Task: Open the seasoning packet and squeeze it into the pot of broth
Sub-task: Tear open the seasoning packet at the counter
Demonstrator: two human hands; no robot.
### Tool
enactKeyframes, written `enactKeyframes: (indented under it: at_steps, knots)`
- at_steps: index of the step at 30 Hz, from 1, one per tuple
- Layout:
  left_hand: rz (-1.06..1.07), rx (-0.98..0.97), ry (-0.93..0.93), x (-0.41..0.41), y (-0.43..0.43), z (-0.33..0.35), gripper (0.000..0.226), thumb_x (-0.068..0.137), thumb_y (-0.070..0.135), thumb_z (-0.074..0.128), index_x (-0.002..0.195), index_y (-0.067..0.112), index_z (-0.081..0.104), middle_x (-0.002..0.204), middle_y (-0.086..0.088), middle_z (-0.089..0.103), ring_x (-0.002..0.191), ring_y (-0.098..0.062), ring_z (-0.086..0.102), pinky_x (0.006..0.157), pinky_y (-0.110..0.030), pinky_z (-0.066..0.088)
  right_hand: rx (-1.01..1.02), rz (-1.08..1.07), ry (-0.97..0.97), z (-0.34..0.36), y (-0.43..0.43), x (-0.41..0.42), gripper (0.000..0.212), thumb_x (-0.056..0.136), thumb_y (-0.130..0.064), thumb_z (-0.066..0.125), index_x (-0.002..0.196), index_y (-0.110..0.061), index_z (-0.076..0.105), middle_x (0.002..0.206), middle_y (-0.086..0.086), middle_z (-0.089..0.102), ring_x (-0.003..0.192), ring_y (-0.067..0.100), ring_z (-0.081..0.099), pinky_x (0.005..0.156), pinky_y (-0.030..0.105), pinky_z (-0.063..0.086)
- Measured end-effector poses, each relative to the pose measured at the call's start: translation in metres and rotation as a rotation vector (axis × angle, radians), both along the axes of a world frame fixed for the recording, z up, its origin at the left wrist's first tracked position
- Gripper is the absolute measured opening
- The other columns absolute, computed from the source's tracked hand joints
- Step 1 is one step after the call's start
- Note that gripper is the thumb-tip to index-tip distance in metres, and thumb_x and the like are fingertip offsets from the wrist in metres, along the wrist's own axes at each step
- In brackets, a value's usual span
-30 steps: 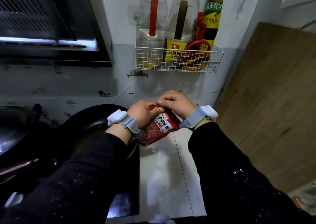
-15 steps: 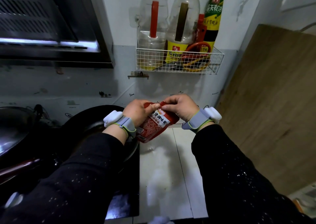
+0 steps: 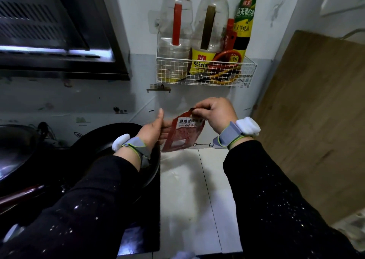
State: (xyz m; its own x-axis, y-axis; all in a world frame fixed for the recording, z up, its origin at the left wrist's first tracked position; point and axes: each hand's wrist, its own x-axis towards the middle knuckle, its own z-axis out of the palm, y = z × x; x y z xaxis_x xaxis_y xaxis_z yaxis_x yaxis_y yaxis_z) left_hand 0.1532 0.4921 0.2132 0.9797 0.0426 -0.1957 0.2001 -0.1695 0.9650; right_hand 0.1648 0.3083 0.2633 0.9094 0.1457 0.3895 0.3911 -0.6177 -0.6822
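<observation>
A red seasoning packet [image 3: 182, 135] with a white label hangs upright above the white counter, just right of the black pot [image 3: 110, 138]. My right hand [image 3: 216, 113] pinches the packet's top corner between thumb and fingers. My left hand [image 3: 155, 128] lies against the packet's left edge, thumb raised, fingers behind it. The pot's inside is dark and its contents cannot be made out; my left wrist is over its rim.
A wire rack [image 3: 205, 72] with bottles hangs on the wall above the hands. A range hood [image 3: 55, 31] fills the upper left. A second dark pan [image 3: 13, 150] sits at far left. A wooden board [image 3: 312, 120] leans at the right. White tiled counter [image 3: 189, 195] lies below.
The packet has swung from slanted to upright and risen. My hands have moved apart; the left thumb has lifted off the top while the right hand keeps the top corner.
</observation>
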Motion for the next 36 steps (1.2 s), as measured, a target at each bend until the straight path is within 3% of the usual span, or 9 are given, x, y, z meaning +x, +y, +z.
enactKeyframes:
  at_steps: [3,5,9,16,19,22,25,29,36]
  knots:
    - [-0.011,-0.123,0.151,0.006,0.001,-0.018,0.059,0.074,0.07,0.051,0.079,0.014,0.068,0.085,-0.009,0.074,0.079,-0.025,0.067,0.082,-0.036,0.054,0.059,-0.017,-0.05,0.001,0.0,0.001,0.016,0.08,-0.015,0.068,0.093,-0.007,0.075,0.087,0.003,0.066,0.084,0.016,0.06,0.077,0.023,0.045]
    - [0.003,-0.128,0.272,0.007,-0.003,-0.026,0.051,0.083,0.064,0.045,0.07,0.016,0.058,0.057,0.0,0.062,0.059,-0.017,0.053,0.061,-0.023,0.045,0.062,-0.014,-0.077,0.001,0.002,0.0,0.016,0.078,-0.013,0.07,0.091,-0.007,0.075,0.09,0.005,0.068,0.089,0.02,0.062,0.082,0.028,0.048]
    - [-0.017,-0.223,0.425,0.006,-0.009,-0.03,0.047,0.085,0.06,0.046,0.079,0.015,0.055,0.071,-0.002,0.053,0.05,-0.018,0.059,0.043,-0.02,0.051,0.14,0.009,-0.062,0.0,0.004,-0.003,0.014,0.081,-0.013,0.065,0.083,-0.004,0.075,0.088,0.006,0.067,0.09,0.021,0.063,0.087,0.035,0.051]
    - [0.112,-0.532,0.38,0.005,-0.018,-0.034,0.021,0.092,0.0,0.046,0.074,-0.003,0.057,0.042,-0.009,0.062,0.032,-0.013,0.059,0.037,-0.017,0.05,0.125,-0.014,-0.008,0.002,0.004,-0.005,0.015,0.072,-0.015,0.077,0.07,-0.001,0.072,0.078,0.004,0.062,0.077,0.019,0.06,0.077,0.034,0.052]
    - [0.228,-0.706,0.35,0.01,-0.016,-0.031,0.023,0.092,-0.01,0.039,0.072,-0.008,0.05,0.044,-0.013,0.061,0.034,-0.016,0.061,0.046,-0.017,0.054,0.116,0.04,0.015,0.003,0.004,-0.008,0.007,0.07,0.001,0.073,0.071,-0.005,0.07,0.077,-0.002,0.058,0.076,0.017,0.059,0.077,0.033,0.055]
    - [0.327,-0.867,0.293,0.017,-0.015,-0.027,0.02,0.092,-0.009,0.041,0.074,-0.008,0.051,0.074,-0.017,0.058,0.057,-0.019,0.063,0.073,-0.02,0.051,0.14,0.091,0.021,0.002,0.003,-0.008,0.038,0.07,0.01,0.066,0.068,-0.027,0.057,0.081,-0.007,0.053,0.075,0.015,0.057,0.067,0.018,0.053]
    - [0.361,-1.076,0.223,0.023,-0.017,-0.022,0.013,0.092,-0.001,0.045,0.086,-0.008,0.053,0.093,-0.019,0.059,0.063,-0.027,0.067,0.081,-0.036,0.057,0.182,0.099,0.05,0.001,0.003,-0.006,0.046,0.069,0.007,0.064,0.075,-0.036,0.051,0.083,-0.005,0.055,0.078,0.019,0.058,0.073,0.036,0.056]
    - [0.339,-1.222,0.091,0.016,-0.028,-0.009,0.017,0.093,0.014,0.051,0.104,0.003,0.055,0.096,-0.017,0.064,0.082,-0.029,0.063,0.088,-0.047,0.047,0.293,0.119,0.087,0.001,0.003,-0.007,0.049,0.071,0.014,0.061,0.084,-0.031,0.046,0.064,-0.005,0.047,0.058,0.01,0.047,0.062,0.032,0.049]
    - [0.236,-1.325,0.027,0.008,-0.03,-0.001,0.023,0.094,0.023,0.047,0.096,0.003,0.057,0.109,-0.013,0.064,0.102,-0.03,0.06,0.098,-0.051,0.038,0.536,0.046,0.112,-0.006,0.006,-0.008,0.069,0.068,0.021,0.062,0.118,-0.02,0.037,0.114,0.009,0.047,0.06,0.011,0.052,0.063,0.035,0.056]
